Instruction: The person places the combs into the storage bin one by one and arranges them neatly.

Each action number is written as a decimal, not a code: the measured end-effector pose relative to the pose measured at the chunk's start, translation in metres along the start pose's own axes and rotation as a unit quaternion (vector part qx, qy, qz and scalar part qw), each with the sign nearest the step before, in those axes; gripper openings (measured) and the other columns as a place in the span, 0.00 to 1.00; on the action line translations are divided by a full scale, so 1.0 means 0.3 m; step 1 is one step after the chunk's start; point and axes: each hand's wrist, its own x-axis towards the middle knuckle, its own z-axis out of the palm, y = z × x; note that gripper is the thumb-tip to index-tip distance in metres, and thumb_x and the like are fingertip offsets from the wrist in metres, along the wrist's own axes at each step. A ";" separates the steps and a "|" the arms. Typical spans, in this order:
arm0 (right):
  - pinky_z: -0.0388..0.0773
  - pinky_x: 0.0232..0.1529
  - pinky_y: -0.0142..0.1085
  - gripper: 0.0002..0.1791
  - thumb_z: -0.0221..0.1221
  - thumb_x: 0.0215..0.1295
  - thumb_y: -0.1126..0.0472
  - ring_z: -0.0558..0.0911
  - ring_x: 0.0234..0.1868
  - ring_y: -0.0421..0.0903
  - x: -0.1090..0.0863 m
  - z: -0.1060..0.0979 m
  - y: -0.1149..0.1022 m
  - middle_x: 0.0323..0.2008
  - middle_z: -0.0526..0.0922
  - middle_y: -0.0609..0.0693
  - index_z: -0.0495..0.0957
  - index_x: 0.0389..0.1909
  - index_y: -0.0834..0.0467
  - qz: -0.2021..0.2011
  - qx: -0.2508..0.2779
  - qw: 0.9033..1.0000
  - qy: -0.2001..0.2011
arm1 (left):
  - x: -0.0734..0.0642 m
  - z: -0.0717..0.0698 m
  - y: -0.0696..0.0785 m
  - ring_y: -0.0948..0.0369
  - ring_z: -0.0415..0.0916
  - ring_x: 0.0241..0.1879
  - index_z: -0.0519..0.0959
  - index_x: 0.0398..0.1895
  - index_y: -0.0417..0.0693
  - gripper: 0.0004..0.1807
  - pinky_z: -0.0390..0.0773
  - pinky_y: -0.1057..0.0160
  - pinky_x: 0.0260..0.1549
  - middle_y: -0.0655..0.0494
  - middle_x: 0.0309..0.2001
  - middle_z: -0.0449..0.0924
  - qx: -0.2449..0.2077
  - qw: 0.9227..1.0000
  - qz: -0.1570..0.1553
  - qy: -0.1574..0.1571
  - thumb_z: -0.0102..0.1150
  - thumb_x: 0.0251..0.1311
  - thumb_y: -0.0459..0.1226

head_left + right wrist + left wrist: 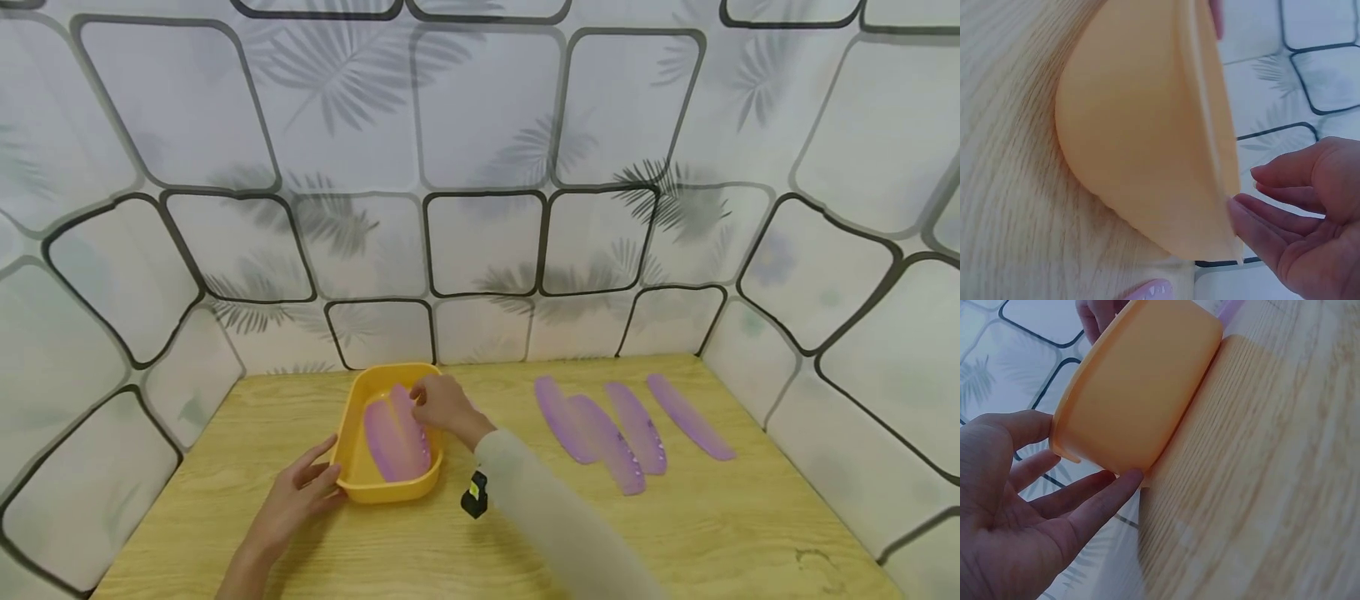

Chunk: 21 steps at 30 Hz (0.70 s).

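A yellow plastic basin (386, 493) stands on the table with two translucent purple curved flat pieces (385, 442) lying in it, side by side. My left hand (296, 492) touches the basin's near left corner from outside; in the left wrist view its thumb is at the rim and its extended fingers rest against the wall and lower edge. Over the basin's right side hovers my right hand (442, 404), its loosely bent fingers near the upper end of the right-hand piece. In the right wrist view, that hand (1310, 219) shows nothing between thumb and fingers.
To the right of the basin lie several more purple curved pieces (633, 425) on the wooden table (525, 533), two of them overlapping. Patterned cloth (487, 250) rises behind the table and on both sides. A small black device (475, 496) sits at the right wrist.
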 end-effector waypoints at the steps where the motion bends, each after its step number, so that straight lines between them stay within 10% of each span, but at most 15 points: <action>1: 0.87 0.41 0.32 0.12 0.65 0.64 0.67 0.87 0.42 0.49 -0.011 -0.008 0.007 0.42 0.90 0.56 0.87 0.48 0.65 -0.006 0.027 1.000 0.000 | -0.001 0.001 -0.001 0.62 0.85 0.49 0.55 0.82 0.43 0.34 0.89 0.58 0.51 0.26 0.66 0.70 0.000 1.000 0.001 0.000 0.53 0.78 0.40; 8: 0.87 0.37 0.29 0.12 0.64 0.69 0.66 0.89 0.39 0.48 -0.111 -0.095 0.064 0.46 0.89 0.58 0.85 0.50 0.64 -0.041 0.156 0.987 0.000 | 0.005 0.003 0.003 0.62 0.84 0.51 0.56 0.82 0.43 0.34 0.89 0.58 0.52 0.26 0.66 0.70 -0.004 1.000 0.007 0.001 0.53 0.78 0.40; 21: 0.89 0.41 0.36 0.12 0.67 0.64 0.65 0.87 0.40 0.50 -0.269 -0.167 0.197 0.40 0.89 0.57 0.86 0.46 0.66 -0.014 0.103 0.994 0.025 | 0.006 -0.002 -0.003 0.66 0.84 0.50 0.55 0.82 0.43 0.35 0.89 0.58 0.52 0.25 0.67 0.68 -0.006 1.000 -0.002 -0.005 0.53 0.78 0.40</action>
